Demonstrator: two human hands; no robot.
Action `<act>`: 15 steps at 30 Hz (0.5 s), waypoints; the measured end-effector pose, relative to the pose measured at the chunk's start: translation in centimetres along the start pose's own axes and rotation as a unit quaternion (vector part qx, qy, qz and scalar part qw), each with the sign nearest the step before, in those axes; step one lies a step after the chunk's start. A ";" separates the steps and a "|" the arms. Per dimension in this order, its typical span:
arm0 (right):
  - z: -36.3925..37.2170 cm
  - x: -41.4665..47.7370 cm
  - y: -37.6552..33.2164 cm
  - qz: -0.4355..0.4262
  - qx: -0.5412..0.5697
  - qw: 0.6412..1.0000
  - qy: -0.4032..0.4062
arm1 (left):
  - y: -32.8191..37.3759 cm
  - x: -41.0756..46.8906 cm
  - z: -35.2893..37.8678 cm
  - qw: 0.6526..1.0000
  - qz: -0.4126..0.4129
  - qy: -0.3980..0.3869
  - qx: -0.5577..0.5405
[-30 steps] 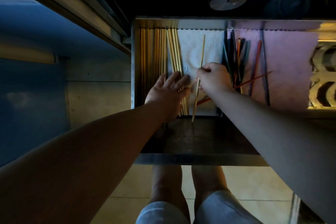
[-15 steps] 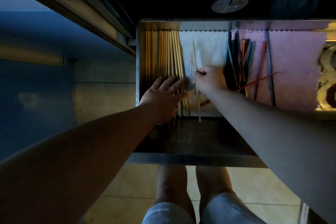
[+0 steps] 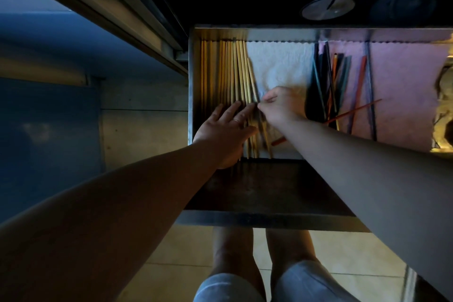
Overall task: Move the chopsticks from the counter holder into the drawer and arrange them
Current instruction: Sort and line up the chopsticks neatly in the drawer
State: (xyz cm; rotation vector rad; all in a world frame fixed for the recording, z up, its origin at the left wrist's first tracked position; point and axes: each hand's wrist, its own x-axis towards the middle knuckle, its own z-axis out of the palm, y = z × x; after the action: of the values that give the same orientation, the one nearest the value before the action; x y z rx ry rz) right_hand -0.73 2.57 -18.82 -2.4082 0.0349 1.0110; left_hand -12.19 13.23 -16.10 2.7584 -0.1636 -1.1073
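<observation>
Head view: left hand (image 3: 225,130) flat, straight-fingered on the wooden chopsticks (image 3: 228,73); right hand (image 3: 279,105) with pinch grip on one chopstick (image 3: 252,78)

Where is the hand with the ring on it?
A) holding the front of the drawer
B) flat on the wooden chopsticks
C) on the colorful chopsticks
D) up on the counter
B: the left hand, ring showing, lies flat with straight fingers on the wooden chopsticks at the left side of the drawer, while the right hand pinches one loose chopstick beside them.
</observation>
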 end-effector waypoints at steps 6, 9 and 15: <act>0.4 -0.6 -0.2 -0.012 -0.023 1.000 -0.007 | -0.4 -0.4 0.3 0.993 -0.095 0.043 -0.047; 0.5 -0.5 -0.2 0.007 -0.011 1.000 0.005 | 0.0 0.0 0.2 0.988 -0.120 0.013 -0.094; 0.0 -0.2 0.4 0.014 0.063 0.996 -0.060 | 1.1 0.3 -0.4 0.978 -0.149 -0.001 -0.144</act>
State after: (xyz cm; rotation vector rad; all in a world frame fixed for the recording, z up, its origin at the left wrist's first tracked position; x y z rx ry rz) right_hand -1.00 2.19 -18.87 -2.2365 0.0873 1.1301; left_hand -11.75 12.18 -15.76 2.5719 0.3916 -1.0973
